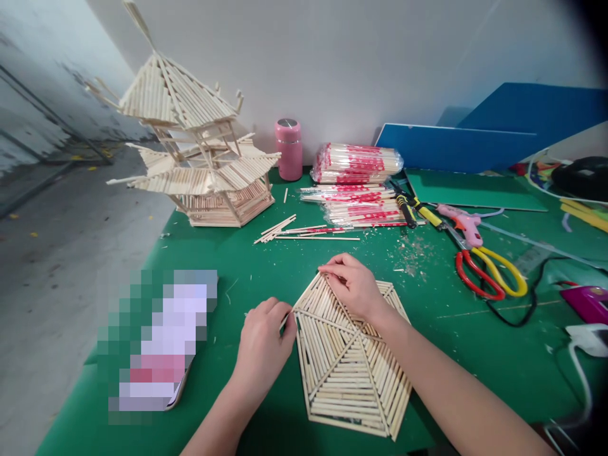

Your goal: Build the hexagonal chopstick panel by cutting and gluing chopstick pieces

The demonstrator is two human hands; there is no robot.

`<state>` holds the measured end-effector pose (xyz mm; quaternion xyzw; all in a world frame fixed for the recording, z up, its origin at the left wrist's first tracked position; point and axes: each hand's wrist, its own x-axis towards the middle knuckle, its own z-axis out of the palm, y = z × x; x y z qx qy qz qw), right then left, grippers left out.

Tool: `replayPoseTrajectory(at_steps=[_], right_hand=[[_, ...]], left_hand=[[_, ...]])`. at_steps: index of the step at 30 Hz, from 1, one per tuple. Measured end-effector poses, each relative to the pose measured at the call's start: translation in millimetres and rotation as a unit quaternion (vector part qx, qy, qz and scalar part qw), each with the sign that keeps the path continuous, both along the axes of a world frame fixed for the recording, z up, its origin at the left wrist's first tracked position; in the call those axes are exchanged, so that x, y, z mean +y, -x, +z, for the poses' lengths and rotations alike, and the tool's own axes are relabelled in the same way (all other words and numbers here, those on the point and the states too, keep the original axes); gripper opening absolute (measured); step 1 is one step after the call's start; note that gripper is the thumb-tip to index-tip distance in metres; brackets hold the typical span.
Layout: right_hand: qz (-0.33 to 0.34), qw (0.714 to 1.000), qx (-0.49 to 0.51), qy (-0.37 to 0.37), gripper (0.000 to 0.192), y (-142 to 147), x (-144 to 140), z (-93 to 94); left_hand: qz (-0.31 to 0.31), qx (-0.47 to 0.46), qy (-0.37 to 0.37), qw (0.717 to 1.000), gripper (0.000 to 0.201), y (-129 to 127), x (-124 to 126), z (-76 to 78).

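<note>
Green table point(266, 272) holds a flat hexagonal stick panel point(349, 367). Left hand point(263, 345) pinches its edge stick; right hand point(354, 285) presses fingertips on top, grasping nothing

One head-worn view — looking forward and down, close over the green counter point(266, 266) — facing the pale wall point(361, 63) behind it.
</note>
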<state>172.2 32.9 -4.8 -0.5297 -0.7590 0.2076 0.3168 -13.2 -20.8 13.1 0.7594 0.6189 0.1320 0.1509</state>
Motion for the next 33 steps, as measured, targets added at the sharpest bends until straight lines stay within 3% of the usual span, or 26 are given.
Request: replayPoseTrajectory(at_steps=[33], right_hand=[[-0.001, 1.0, -0.009, -0.004, 0.025, -1.1, 1.3, -0.6]], left_hand=[[0.009, -0.038, -0.036, 0.999, 0.019, -1.2, -3.0, -4.8]])
